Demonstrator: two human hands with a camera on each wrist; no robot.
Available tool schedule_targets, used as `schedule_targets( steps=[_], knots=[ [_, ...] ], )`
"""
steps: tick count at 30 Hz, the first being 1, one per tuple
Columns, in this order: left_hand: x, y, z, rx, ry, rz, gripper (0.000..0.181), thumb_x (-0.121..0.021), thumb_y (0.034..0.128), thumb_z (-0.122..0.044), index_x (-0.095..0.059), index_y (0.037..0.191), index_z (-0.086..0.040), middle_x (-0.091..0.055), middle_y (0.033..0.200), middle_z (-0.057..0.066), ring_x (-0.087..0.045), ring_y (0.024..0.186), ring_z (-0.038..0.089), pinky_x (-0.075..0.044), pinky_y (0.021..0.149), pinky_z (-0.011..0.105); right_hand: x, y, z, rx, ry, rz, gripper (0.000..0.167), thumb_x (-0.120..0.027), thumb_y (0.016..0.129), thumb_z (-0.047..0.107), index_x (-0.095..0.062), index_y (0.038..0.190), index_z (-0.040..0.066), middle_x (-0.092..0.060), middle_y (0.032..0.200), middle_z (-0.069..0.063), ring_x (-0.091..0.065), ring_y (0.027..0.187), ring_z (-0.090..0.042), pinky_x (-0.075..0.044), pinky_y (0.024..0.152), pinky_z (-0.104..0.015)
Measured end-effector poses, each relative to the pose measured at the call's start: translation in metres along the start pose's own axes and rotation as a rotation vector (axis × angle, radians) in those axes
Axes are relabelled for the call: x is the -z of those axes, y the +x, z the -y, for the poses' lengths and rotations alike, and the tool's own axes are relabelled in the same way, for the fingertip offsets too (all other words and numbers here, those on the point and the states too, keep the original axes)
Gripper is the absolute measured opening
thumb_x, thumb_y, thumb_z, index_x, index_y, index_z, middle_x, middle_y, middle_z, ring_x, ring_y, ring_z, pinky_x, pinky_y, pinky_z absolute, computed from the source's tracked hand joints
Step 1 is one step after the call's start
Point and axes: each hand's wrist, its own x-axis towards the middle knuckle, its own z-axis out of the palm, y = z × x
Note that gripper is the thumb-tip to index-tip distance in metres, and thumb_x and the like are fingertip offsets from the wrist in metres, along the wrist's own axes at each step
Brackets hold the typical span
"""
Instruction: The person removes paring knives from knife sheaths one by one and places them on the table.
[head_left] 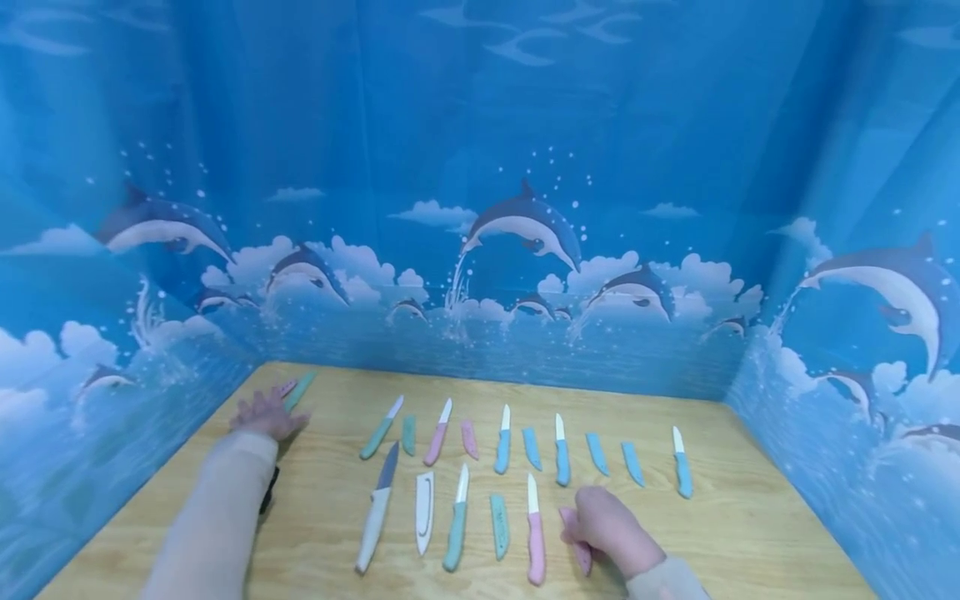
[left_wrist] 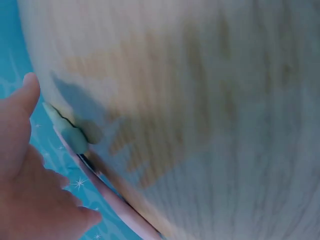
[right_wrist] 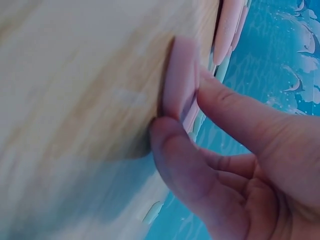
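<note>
At the front right, my right hand (head_left: pixel 609 527) pinches a pink knife sheath (head_left: pixel 583 557) between thumb and fingers. In the right wrist view that pink sheath (right_wrist: pixel 180 75) lies along the wood, its lower end between the fingertips. A pink-handled knife (head_left: pixel 536 542) with a pale blade lies just left of it. My left hand (head_left: pixel 267 414) is at the table's far left corner, its fingers spread, by a green item (head_left: pixel 300 390) and a pink item (head_left: pixel 287 387), both partly hidden. The left wrist view shows the left hand (left_wrist: pixel 35 180) holding nothing, its shadow on the wood.
A back row holds green, pink and blue knives, including a blue-handled knife (head_left: pixel 683 473) at the right, with loose sheaths such as a blue sheath (head_left: pixel 633 463). In front lie a large white-handled knife (head_left: pixel 373 525), its white sheath (head_left: pixel 424 512), a green knife (head_left: pixel 456 533) and a green sheath (head_left: pixel 499 527).
</note>
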Motion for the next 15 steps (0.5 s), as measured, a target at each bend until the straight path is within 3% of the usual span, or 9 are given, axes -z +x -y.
schedule_targets(
  steps=[5,9,15],
  knots=[
    [-0.018,0.02,0.013,0.02,0.082,0.046,0.094,-0.054,0.0942,-0.05,-0.009,0.147,0.014,-0.001,0.148,0.043,0.003,0.136,0.061,-0.012,0.109,0.073,0.001,0.0,0.0,-0.051,-0.038,0.023,0.034,-0.075,0.081,0.014,-0.055,0.054,0.009,-0.054,0.047,0.0,-0.047,0.044,-0.01,-0.039,0.047,-0.022],
    [-0.027,0.035,0.014,0.005,0.167,0.046,0.084,-0.047,0.0976,-0.048,-0.02,0.145,0.016,-0.011,0.148,0.041,-0.008,0.138,0.057,-0.017,0.11,0.069,0.0,-0.001,-0.001,-0.056,-0.057,0.017,0.034,-0.075,0.082,0.015,-0.055,0.055,0.009,-0.054,0.049,-0.001,-0.046,0.045,-0.01,-0.039,0.048,-0.022],
    [-0.022,0.032,0.002,-0.084,0.301,0.0,0.047,-0.046,0.1007,-0.022,-0.052,0.122,0.019,-0.037,0.133,0.045,-0.033,0.125,0.058,-0.036,0.101,0.065,0.0,-0.002,-0.003,-0.066,-0.051,0.008,0.033,-0.078,0.078,0.018,-0.056,0.056,0.009,-0.055,0.052,-0.002,-0.048,0.045,-0.01,-0.041,0.046,-0.022]
  ],
)
